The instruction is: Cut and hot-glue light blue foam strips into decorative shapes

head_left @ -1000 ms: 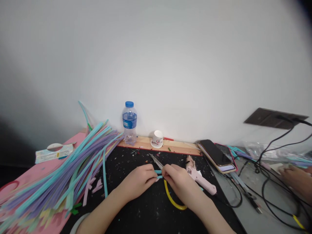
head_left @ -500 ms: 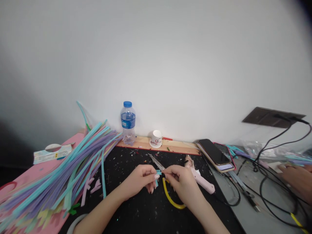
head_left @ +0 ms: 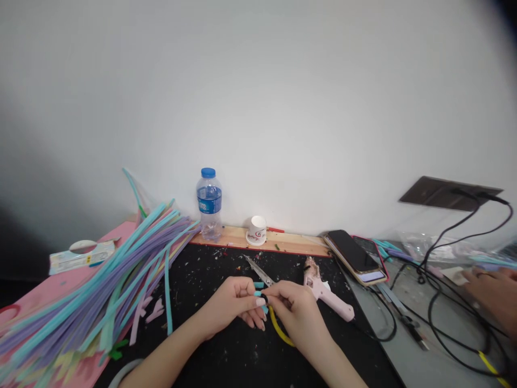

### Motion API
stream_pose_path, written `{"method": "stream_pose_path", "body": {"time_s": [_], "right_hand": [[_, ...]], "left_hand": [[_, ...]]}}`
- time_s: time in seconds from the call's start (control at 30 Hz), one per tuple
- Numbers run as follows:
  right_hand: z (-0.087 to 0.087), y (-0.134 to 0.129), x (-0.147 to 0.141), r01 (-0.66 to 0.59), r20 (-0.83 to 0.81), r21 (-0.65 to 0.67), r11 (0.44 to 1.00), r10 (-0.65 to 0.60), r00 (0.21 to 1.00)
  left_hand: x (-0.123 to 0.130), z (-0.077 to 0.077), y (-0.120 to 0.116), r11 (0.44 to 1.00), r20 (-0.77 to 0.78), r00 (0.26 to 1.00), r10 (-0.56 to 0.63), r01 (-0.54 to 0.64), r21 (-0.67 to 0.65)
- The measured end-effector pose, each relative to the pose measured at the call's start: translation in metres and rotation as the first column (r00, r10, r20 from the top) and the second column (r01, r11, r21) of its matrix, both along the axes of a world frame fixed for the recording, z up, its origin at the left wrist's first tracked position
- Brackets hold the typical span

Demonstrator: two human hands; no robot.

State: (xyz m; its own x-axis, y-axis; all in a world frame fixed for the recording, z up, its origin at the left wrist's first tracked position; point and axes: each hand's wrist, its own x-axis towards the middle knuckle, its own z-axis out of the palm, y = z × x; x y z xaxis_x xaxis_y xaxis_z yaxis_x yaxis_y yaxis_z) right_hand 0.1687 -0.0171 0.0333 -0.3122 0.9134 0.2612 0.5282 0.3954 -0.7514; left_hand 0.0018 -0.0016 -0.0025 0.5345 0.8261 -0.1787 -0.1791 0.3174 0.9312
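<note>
My left hand (head_left: 232, 303) is closed, pinching a short folded light-blue pipe cleaner (head_left: 258, 285) between thumb and fingers. At its near end, a small black piece (head_left: 265, 298) sits between the fingertips of my right hand (head_left: 298, 308), which is closed on it; fingers partly hide its shape. The two hands meet at this spot above the black mat. Scissors (head_left: 258, 270) with yellow handles lie beneath, blades pointing away to the left, partly covered by my right hand. To the right of that hand rests a pink glue gun (head_left: 335, 303).
At left is a big bundle of pastel pipe cleaners (head_left: 121, 280) on a pink board (head_left: 34, 291). A water bottle (head_left: 209, 207) and paper cup (head_left: 257, 229) stand by the wall. Right are phones (head_left: 353, 250), black cables (head_left: 434, 307) and another person's hand (head_left: 490, 291).
Both hands stay together, with slight finger shifts around the blue pipe cleaner and black piece. My right hand now covers more of the yellow handle. The view has shifted slightly.
</note>
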Motion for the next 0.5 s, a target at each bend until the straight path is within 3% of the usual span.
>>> {"method": "stream_pose_path", "body": {"time_s": [0.23, 0.5], "right_hand": [[0.0033, -0.0024, 0.0003, -0.03, -0.033, 0.017, 0.999, 0.03, 0.999], [-0.0002, -0.0033, -0.0034, 0.021, -0.075, -0.004, 1.0, -0.022, 0.997]], "left_hand": [[0.0015, 0.0028, -0.0007, 0.999, 0.008, 0.999, 0.042, -0.042, 0.02], [0.0043, 0.0018, 0.0009, 0.967, 0.121, 0.961, 0.249, -0.255, 0.032]]}}
